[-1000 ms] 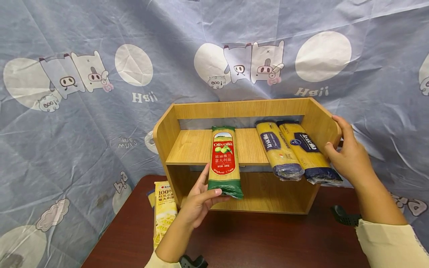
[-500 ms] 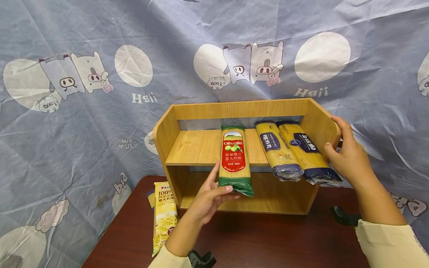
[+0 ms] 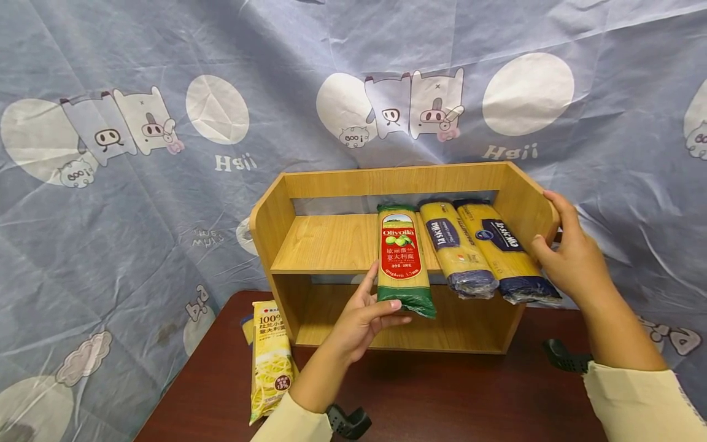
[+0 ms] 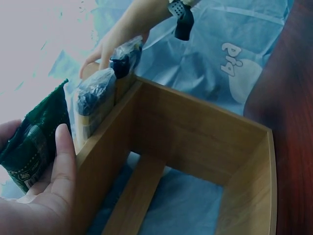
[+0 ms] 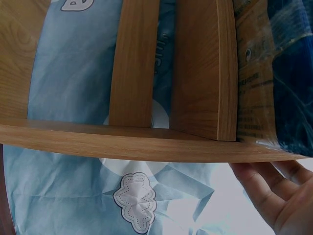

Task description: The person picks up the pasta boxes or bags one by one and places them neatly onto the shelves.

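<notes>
My left hand [image 3: 359, 322] holds a spaghetti pack [image 3: 402, 255] by its green lower end, thumb on top and fingers underneath. Its red label faces up, and its far part lies over the upper board of a wooden shelf [image 3: 331, 242]; whether it touches the board I cannot tell. Just right of it are two yellow spaghetti packs with dark blue ends, the nearer one [image 3: 458, 248] and one against the side panel [image 3: 505, 252]. My right hand [image 3: 577, 258] grips the shelf's right side panel, fingers outside and thumb over the front edge. In the left wrist view the green pack end [image 4: 36, 142] shows between thumb and fingers.
A yellow noodle pack [image 3: 272, 362] lies on the dark red table [image 3: 442, 393] left of the shelf, with another blue-and-yellow pack [image 3: 247, 328] partly hidden behind it. A blue printed cloth [image 3: 166, 245] hangs close behind the shelf.
My left hand has carried the green-ended spaghetti pack to the right, up beside the two blue-ended packs. The right hand stays on the side panel.
</notes>
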Motion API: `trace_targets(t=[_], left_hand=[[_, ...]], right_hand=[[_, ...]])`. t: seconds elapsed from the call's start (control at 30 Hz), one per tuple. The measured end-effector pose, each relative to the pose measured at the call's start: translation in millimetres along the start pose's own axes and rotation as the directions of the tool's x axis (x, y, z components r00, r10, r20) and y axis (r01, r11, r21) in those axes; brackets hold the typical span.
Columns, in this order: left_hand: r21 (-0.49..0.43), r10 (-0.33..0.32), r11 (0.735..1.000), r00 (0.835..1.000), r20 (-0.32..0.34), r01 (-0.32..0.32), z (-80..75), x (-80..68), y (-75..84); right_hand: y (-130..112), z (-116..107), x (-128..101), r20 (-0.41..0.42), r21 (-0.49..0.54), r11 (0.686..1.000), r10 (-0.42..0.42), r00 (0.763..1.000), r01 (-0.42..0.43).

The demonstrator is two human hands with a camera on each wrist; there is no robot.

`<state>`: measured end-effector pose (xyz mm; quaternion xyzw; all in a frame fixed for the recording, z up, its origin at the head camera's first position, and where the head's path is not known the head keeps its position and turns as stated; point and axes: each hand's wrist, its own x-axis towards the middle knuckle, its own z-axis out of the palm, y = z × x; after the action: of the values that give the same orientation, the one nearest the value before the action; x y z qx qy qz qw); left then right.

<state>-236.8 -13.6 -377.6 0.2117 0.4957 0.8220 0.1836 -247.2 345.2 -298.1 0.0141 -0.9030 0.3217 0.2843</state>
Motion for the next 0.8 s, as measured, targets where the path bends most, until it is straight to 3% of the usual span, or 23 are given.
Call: trace_targets(t=[0.63,0.8], left_hand=[[0.03,0.011,0.999,1.0,0.016,-0.011,13.1,29.6,-9.2],[0.047,-0.001,0.999,1.0,-0.022,0.002,13.2,30.4,-12.4]], right_hand=[[-2,0,0,0.004,-0.002,1.0,0.004,1.0,-0.004],[0,0,0,0.006,-0.004,1.0,0.008,1.0,-0.008]])
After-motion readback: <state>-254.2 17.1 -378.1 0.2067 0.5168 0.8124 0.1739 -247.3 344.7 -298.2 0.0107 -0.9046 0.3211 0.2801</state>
